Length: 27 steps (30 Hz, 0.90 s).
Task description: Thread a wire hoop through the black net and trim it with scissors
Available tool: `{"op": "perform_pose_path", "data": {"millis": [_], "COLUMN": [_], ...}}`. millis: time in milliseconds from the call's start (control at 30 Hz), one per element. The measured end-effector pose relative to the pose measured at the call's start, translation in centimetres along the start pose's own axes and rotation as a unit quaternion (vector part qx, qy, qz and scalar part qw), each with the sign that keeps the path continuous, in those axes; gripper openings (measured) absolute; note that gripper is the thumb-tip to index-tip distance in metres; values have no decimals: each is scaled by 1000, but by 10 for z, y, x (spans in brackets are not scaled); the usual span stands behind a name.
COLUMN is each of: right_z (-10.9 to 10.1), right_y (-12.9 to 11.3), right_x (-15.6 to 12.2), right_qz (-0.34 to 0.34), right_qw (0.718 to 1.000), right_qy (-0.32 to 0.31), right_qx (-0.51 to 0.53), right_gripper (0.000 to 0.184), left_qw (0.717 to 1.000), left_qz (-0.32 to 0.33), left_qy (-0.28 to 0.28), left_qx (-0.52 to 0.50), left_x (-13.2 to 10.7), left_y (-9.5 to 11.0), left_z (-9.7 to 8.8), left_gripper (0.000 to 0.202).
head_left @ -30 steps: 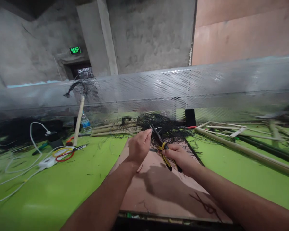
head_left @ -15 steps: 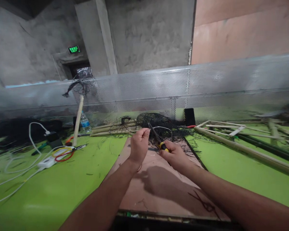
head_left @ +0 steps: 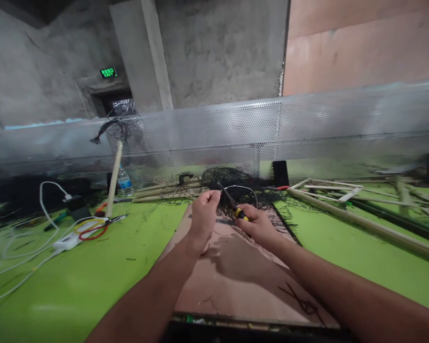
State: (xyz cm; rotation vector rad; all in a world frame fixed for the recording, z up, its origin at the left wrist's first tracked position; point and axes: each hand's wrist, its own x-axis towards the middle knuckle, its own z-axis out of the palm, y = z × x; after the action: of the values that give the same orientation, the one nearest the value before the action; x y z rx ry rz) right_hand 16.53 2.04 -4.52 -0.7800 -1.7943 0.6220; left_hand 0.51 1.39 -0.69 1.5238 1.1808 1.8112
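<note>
My right hand is closed around the yellow-and-black handles of a pair of long-nose pliers. Their dark jaws point up and left, close beside the fingertips of my left hand. Thumb and fingers of that left hand are pinched together on a thin wire, whose gripped part is mostly hidden. The pale wire arcs over the pliers toward my right hand. Both hands are above a pinkish board. A dark tangle of thin strands lies just beyond them.
A bamboo pole and a light stick frame lie on the right. At left are a white power strip, cables, an upright stick and a water bottle. A black phone leans against the perforated metal screen.
The pliers and both hands have shifted very slightly left in the view, which has itself moved a little. Both grips look the same.
</note>
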Motion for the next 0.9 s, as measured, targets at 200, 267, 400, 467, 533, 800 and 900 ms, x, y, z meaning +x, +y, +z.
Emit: {"op": "perform_pose_path", "data": {"millis": [200,267,400,467,533,800,900], "right_z": [-3,-4,-5,-6,-8,-32,-43], "right_y": [-15,-20,-28,-29,-28,-33,-38], "right_x": [-14,-16,-17,-18,-18,-19,-17], "right_qz": [147,165,152,152,162,283,314], "right_qw": [980,973,972,972,971,932,897], "right_qy": [-76,-77,-71,-72,-73,-118,-165], "right_qx": [110,142,168,166,159,195,265], "right_gripper": [14,11,12,12,11,16,13], "left_qw": [988,980,957,935,900,688,668], "left_qz": [105,135,212,259,322,545,556], "left_qy": [60,65,50,41,34,-84,-131], "left_qx": [99,130,192,238,293,472,476], "left_x": [7,7,3,2,3,20,26], "left_y": [-4,-2,-4,-8,-12,-3,1], "left_z": [-9,-11,-13,-14,-17,-41,-46], "left_gripper": [33,32,28,25,22,13,16]}}
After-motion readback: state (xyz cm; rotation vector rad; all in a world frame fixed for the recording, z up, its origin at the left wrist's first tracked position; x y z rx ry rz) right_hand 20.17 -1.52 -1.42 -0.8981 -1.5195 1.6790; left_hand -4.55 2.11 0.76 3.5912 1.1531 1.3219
